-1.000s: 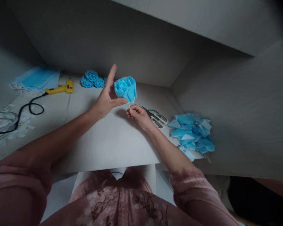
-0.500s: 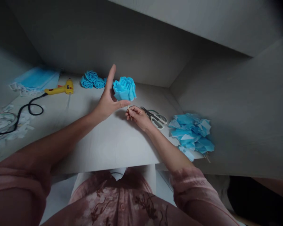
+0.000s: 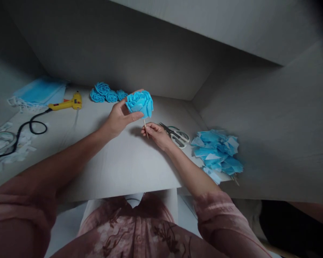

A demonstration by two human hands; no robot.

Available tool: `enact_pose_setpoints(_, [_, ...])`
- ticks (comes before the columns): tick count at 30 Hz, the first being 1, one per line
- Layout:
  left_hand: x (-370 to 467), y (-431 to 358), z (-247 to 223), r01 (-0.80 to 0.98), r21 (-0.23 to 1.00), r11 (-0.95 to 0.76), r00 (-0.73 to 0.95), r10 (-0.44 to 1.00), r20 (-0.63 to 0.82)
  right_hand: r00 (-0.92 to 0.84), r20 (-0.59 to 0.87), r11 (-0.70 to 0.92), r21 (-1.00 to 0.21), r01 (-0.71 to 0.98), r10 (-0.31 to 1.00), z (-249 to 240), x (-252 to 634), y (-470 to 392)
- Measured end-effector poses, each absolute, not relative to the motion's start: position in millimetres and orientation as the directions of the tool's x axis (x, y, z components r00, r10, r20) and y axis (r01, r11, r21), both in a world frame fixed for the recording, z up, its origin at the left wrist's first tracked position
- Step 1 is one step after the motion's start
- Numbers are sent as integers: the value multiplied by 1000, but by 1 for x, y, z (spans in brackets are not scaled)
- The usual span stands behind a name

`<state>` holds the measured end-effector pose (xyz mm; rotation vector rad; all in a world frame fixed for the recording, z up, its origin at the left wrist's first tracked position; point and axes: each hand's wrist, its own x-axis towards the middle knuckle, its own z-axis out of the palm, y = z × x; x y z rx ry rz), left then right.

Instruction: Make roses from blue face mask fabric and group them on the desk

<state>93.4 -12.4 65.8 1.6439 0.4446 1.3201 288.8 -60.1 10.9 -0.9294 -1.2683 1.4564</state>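
A blue fabric flower [image 3: 140,103] on a thin wooden stick [image 3: 145,126] is held upright above the table. My left hand [image 3: 122,116] cups the bloom from the left, its thumb pressed across the base of the petals and its fingers behind them, partly hidden. Just below, my right hand [image 3: 157,134] pinches the stick between thumb and fingers. Scissors [image 3: 177,136] with white handles lie right beside my right hand. Behind my left hand sit several blue rolled flowers [image 3: 102,89] in a cluster.
To the left, a yellow glue gun [image 3: 67,103] trails a black cord near a stack of blue masks [image 3: 40,91]. White scraps [image 3: 24,147] and a coiled wire [image 3: 1,138] lie at the far left. A pile of blue fabric pieces [image 3: 216,152] sits at the table's right edge.
My left hand has gone from spread beside the flower to closed around its bloom, and the flower has turned. My right hand still grips the stick.
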Motion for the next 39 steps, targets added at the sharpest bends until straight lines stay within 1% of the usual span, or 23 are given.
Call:
enact_pose_setpoints(4, [93, -23, 71, -129, 777, -616, 305, 721, 623, -235, 110, 83, -989, -123, 966, 14, 290, -60])
enact_pose_setpoints(7, [92, -27, 71, -49, 733, -678, 359, 673, 647, -223, 191, 192, -981, -15, 956, 15, 291, -59])
enact_pose_setpoints(10, [93, -25, 66, -52, 714, -698, 410, 638, 652, -196, 256, 275, -958, 77, 946, 16, 291, -60])
enact_pose_setpoints(12, [96, -21, 61, -95, 715, -692, 411, 627, 662, -189, 283, 301, -951, 73, 940, 17, 290, -61])
enact_pose_setpoints(14, [101, -16, 53, -115, 744, -658, 425, 645, 635, -192, 295, 309, -950, 50, 936, 19, 290, -62])
enact_pose_setpoints(18, [107, -10, 38, -36, 849, -527, 457, 747, 483, -209, 269, 280, -960, 25, 940, 21, 290, -64])
enact_pose_setpoints(21, [108, -11, 35, 16, 898, -439, 418, 819, 393, -220, 231, 236, -972, -4, 948, 19, 290, -64])
enact_pose_setpoints(24, [106, -15, 38, 36, 916, -399, 361, 860, 360, -226, 193, 181, -981, -75, 955, 15, 289, -63])
enact_pose_setpoints(27, [102, -12, 42, -16, 921, -389, 280, 883, 377, -220, 167, 136, -979, -151, 961, 12, 288, -61])
enact_pose_setpoints(30, [97, -1, 40, -101, 920, -379, 148, 908, 391, -177, 166, 132, -973, -189, 970, 13, 289, -60])
enact_pose_setpoints(32, [94, 8, 37, -148, 922, -358, 44, 929, 368, -138, 166, 137, -970, -201, 976, 13, 291, -59])
enact_pose_setpoints(34, [91, 16, 33, -185, 931, -315, -28, 949, 315, -104, 168, 143, -967, -210, 980, 13, 293, -58])
enact_pose_setpoints(36, [90, 20, 29, -211, 939, -273, -50, 962, 268, -84, 173, 152, -965, -214, 981, 13, 294, -57])
enact_pose_setpoints(39, [90, 19, 27, -227, 942, -246, -20, 969, 248, -66, 188, 172, -966, -191, 980, 12, 296, -57])
